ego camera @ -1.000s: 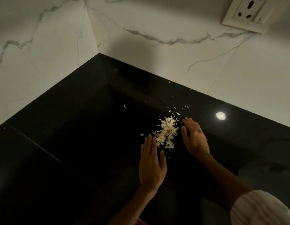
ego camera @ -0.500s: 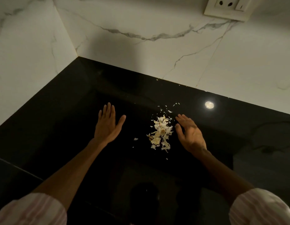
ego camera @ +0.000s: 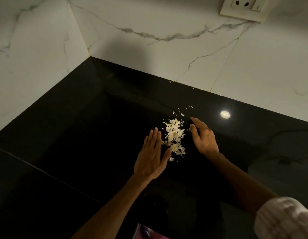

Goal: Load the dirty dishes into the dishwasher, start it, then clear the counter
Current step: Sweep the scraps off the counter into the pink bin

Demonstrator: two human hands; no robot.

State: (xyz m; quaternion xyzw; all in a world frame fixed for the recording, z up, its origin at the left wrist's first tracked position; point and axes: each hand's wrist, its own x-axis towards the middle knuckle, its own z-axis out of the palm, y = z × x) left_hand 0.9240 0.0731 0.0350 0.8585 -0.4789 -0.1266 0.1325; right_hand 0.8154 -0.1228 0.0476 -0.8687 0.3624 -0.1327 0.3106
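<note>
Our left hand [ego camera: 152, 156] lies flat and released at the scraps' [ego camera: 174, 139] seven o'clock, touching them; our right hand [ego camera: 204, 138], released, cups their three o'clock on the counter [ego camera: 80, 135].

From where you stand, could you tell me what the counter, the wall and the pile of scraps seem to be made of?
Counter: polished black stone, probably granite; it mirrors a lamp.
Wall: white marble or marble-look tile, with grey veins and joint lines.
Pile of scraps: thin, pale, papery flakes, perhaps garlic or onion peel; I cannot be certain.
</note>
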